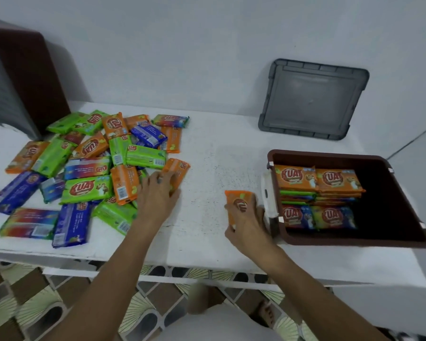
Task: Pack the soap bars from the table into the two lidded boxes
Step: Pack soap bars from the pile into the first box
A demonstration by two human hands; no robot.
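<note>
Fingers (252,209) of our right hand (246,222): gripping one orange soap bar (239,199), just left of the brown box (330,157); we are judging flat placement on its stacks (317,183) best. Left hand (158,190): touching a second soap bar (178,168), farther left.

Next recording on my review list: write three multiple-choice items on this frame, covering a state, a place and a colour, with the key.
1. The brown box is: A open and partly filled; B lidded; C empty.
2. Where is the grey lid? A on that box; B propped against the wall; C on the floor.
3. What colour is the soap bar in the right hand? A blue; B green; C orange.
Key: 1 A, bars are stacked inside and no lid is on it; 2 B, it stands tilted against the wall behind the box; 3 C, an orange wrapper shows above the fingers.
</note>
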